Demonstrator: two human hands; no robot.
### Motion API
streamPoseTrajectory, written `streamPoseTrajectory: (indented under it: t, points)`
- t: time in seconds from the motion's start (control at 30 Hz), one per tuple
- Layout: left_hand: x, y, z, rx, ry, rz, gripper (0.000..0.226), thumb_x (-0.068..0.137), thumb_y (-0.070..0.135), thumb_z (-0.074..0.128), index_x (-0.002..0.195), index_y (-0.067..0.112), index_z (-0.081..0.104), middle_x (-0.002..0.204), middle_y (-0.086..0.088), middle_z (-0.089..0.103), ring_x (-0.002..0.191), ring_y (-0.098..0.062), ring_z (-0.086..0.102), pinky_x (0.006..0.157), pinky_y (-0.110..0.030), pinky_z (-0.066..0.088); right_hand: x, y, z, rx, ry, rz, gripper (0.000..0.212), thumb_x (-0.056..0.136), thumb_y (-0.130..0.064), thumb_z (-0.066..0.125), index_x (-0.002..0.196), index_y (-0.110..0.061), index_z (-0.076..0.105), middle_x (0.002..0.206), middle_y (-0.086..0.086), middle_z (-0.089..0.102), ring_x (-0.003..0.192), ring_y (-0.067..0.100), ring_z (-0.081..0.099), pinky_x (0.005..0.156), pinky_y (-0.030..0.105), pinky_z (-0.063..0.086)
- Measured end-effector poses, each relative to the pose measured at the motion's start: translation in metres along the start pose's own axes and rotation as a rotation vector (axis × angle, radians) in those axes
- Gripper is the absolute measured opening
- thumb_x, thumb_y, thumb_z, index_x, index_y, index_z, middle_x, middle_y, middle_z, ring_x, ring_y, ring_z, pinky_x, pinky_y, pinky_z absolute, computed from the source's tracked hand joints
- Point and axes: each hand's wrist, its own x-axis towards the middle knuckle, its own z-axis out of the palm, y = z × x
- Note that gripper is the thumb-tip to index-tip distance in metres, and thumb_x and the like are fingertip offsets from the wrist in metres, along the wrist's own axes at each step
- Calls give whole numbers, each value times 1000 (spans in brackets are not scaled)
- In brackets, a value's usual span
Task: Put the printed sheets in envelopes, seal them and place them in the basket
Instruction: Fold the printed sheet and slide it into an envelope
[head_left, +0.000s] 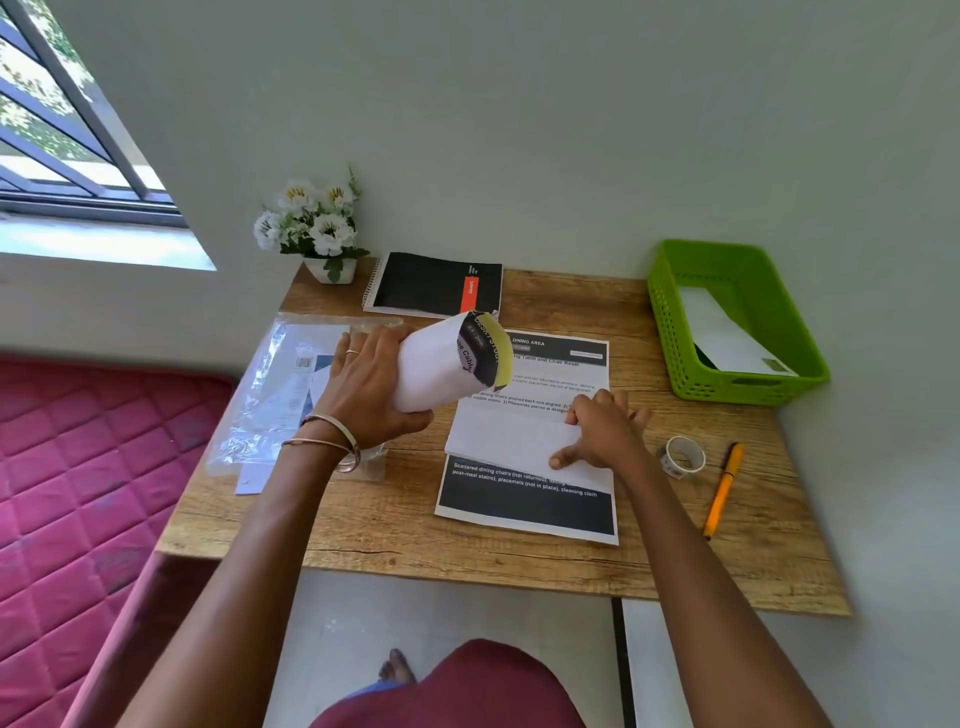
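White envelope (441, 366), sheet inside, is gripped in the left hand (363, 387), mouth pointing right toward the green basket (670, 332). Right hand (602, 431), fingers pressing flat, holds down a folded printed sheet (524, 441) on the wooden desk (395, 519).

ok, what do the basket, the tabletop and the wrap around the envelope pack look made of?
Basket: glossy green plastic, likely moulded, judging by its perforated walls. Tabletop: matte wood-grain surface; laminate or real wood, can't tell. Envelope pack wrap: clear crinkled plastic film with glints and a barcode label.
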Motion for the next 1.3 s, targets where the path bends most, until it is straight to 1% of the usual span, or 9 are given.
streamPoseTrajectory:
  t: [0.2,0.3,0.43,0.57,0.73,0.83,1.03,1.2,1.3]
  points:
    - [-1,-1,2,14,2,-24,94,55,44,79,130,9,35,124,-15,46,114,-35,42,105,-62,25,-9,0,-11,365,125,11,35,71,-22,82,100,-20,62,109,5,66,95,21,59,77,30,44]
    - [-1,-4,6,10,14,-16,94,53,51,70,129,12,33,123,-15,46,113,-34,43,103,-63,27,-29,5,-37,506,189,-79,24,79,-14,75,103,-14,69,103,4,69,86,16,57,63,23,38]
    - [0,-10,6,-11,74,-7,93,51,49,70,127,13,31,121,-16,46,111,-35,45,97,-65,33,-70,20,-77,1029,359,-135,28,82,-6,70,107,-17,68,99,2,71,89,27,66,71,37,54]
    - [7,-10,1,57,127,-37,96,50,41,81,125,13,28,118,-19,46,111,-40,44,101,-69,21,-105,32,-104,1303,403,-304,46,81,1,67,117,-27,63,106,-14,71,89,7,69,69,21,56]
    - [15,-7,-4,130,127,-60,99,50,36,84,126,20,22,118,-19,44,115,-40,41,105,-70,4,-112,33,-108,1229,301,-391,50,78,0,68,124,-19,60,121,-20,63,110,-1,60,83,17,52]
    - [16,-3,-3,159,117,-57,100,51,37,83,128,19,22,118,-19,42,115,-41,41,104,-70,2,-110,28,-104,1194,222,-419,59,79,2,68,132,-22,53,131,-9,59,114,3,59,79,18,53]
    - [13,1,0,166,111,-30,99,51,36,82,129,14,26,119,-18,41,116,-40,38,103,-71,2,-103,22,-104,1056,156,-437,49,83,-4,68,124,-29,58,128,-20,57,117,-5,54,90,16,48]
    - [9,2,-1,156,88,-12,98,52,37,81,131,14,29,121,-15,40,116,-38,37,106,-68,1,-96,27,-109,891,194,-415,48,83,-9,69,124,-32,58,128,-17,58,114,-9,54,87,13,48]
    - [8,-1,0,145,70,-36,98,54,37,81,133,13,30,123,-14,39,118,-37,35,106,-68,1,-98,31,-114,926,248,-412,47,82,-9,70,125,-28,60,124,-20,59,109,-6,58,80,11,48]
